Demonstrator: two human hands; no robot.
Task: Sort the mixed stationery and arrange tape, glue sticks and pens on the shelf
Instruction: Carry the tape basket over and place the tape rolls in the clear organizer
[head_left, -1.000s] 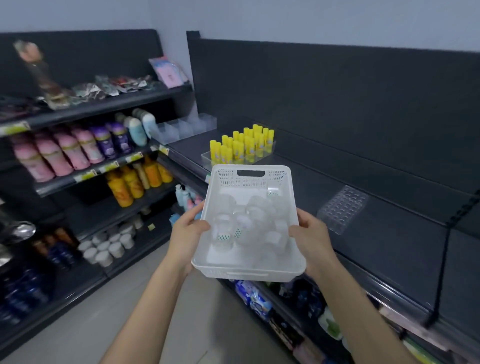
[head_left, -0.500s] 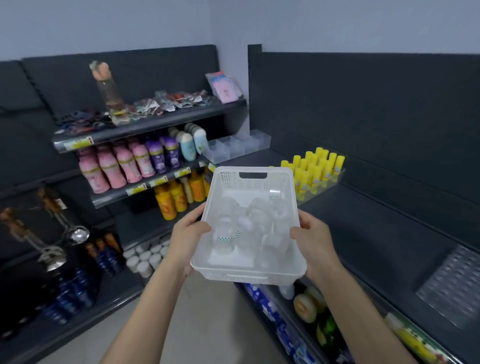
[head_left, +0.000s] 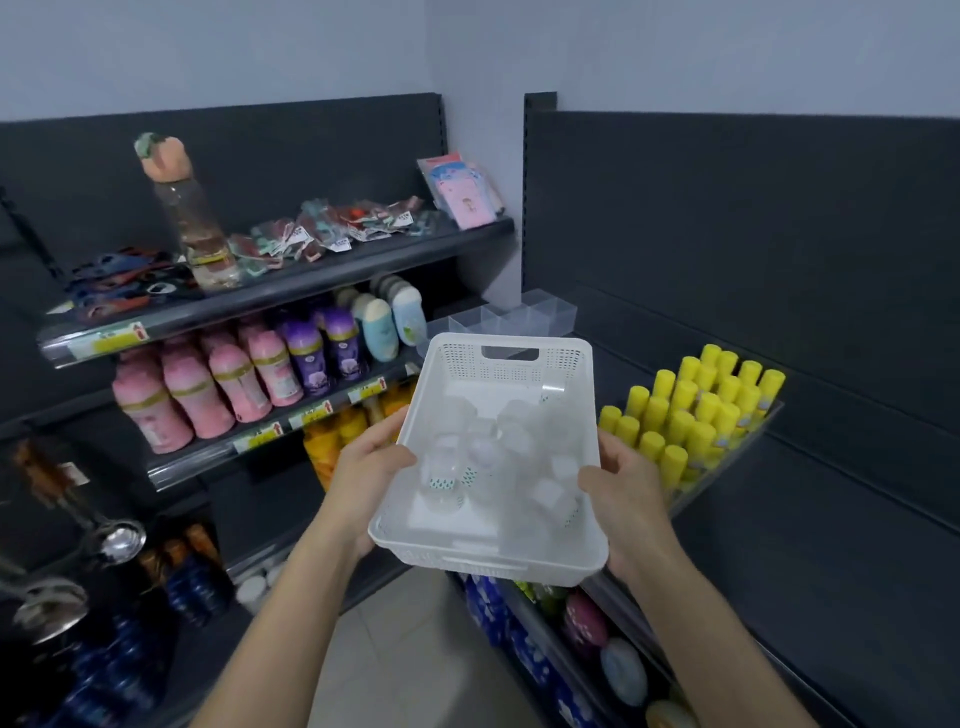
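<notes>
Head: perforated rectangular white plastic basket (head_left: 566, 364)

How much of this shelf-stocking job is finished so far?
Done: the yellow glue sticks stand packed in a clear tray on the dark shelf. In hand: the left hand and right hand hold a white basket of clear tape rolls. Left: the tape must go onto the shelf, perhaps into the clear bins at the back corner. No pens show.
</notes>
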